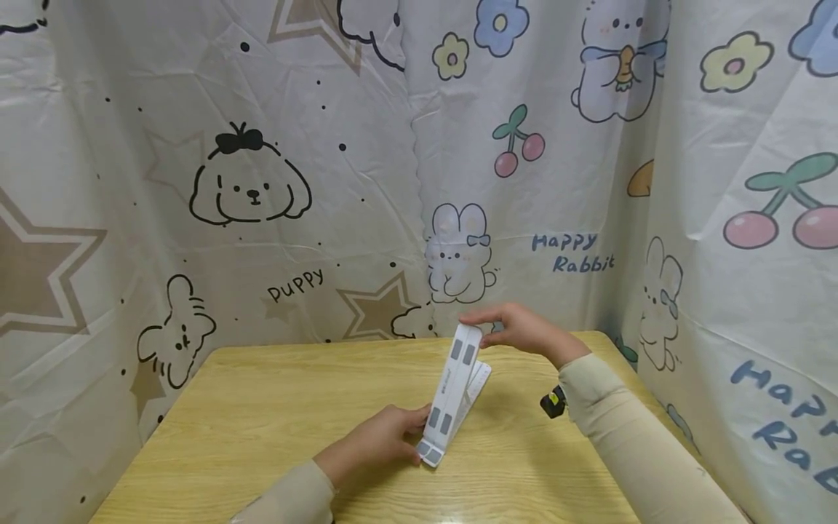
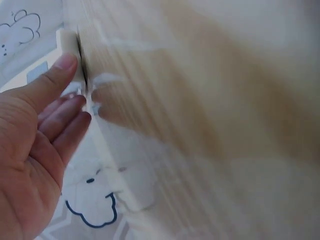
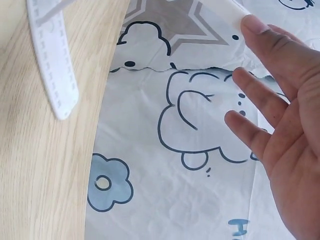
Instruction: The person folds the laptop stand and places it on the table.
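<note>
A white folding laptop stand (image 1: 453, 382) with grey pads stands tilted over the table, its upper bar raised and a second bar spread out behind it. My left hand (image 1: 382, 437) pinches its low end, where the small lip with two pads is. In the left wrist view the thumb of the left hand (image 2: 32, 135) presses on that white end. At the top end, my right hand (image 1: 524, 333) grips the bar between thumb and index finger. The other fingers of the right hand (image 3: 295, 100) are spread apart. The right wrist view shows the stand's lower bar (image 3: 55, 70) near the tabletop.
The wooden table (image 1: 262, 407) has a pale yellow grain. Around its back and sides hangs a printed curtain (image 1: 366, 182) with cartoon animals, flowers and cherries. A small black object with a yellow mark (image 1: 553, 402) is beside the right sleeve.
</note>
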Action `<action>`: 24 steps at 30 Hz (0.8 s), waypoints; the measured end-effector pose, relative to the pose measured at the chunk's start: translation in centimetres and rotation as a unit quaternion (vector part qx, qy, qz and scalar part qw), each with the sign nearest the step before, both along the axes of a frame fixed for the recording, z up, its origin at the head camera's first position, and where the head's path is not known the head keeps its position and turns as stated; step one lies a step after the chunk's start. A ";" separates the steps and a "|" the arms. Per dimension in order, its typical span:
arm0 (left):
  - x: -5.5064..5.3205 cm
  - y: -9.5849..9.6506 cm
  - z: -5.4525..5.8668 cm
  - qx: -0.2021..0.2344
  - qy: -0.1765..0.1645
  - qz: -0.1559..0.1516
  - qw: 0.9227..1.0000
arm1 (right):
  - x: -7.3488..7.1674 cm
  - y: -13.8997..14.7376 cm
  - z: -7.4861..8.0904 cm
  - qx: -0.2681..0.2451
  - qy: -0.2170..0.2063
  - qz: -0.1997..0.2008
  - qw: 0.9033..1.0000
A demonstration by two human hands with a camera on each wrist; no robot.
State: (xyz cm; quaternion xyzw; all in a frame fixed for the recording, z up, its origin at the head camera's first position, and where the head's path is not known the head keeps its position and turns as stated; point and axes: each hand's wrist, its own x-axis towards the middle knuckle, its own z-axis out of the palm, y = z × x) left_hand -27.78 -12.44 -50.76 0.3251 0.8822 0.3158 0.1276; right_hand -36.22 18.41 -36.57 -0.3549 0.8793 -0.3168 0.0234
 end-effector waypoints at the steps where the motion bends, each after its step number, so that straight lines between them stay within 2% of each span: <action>1: -0.2 -0.1 0.0 -0.001 0.002 -0.006 1.000 | 0.1 0.1 0.0 0.001 0.003 -0.001 1.000; 6: -1.4 -0.4 0.1 0.004 0.009 -0.041 0.999 | 0.8 1.0 0.1 0.008 0.000 -0.029 1.000; 9: -2.0 -0.6 0.1 0.008 -0.003 -0.045 0.999 | 1.3 1.4 0.1 0.007 -0.003 -0.049 0.999; 11: -2.1 -0.6 0.2 0.004 -0.016 -0.042 0.999 | 1.5 1.6 0.0 0.003 0.000 -0.050 0.999; 13: -1.8 -0.6 0.2 -0.007 -0.015 -0.038 0.999 | 1.5 1.7 -0.1 -0.002 0.001 -0.044 0.999; 17: -0.6 -0.1 -0.1 -0.018 0.009 -0.026 0.999 | 1.2 2.0 -0.5 -0.014 -0.008 -0.023 1.000; 21: 0.4 0.9 -0.2 -0.043 0.050 0.011 0.998 | 1.0 2.4 -0.6 -0.020 -0.014 -0.004 1.000; 24: 1.0 1.7 0.1 -0.084 0.078 0.044 0.992 | 0.8 2.7 -0.7 -0.025 -0.018 0.001 1.000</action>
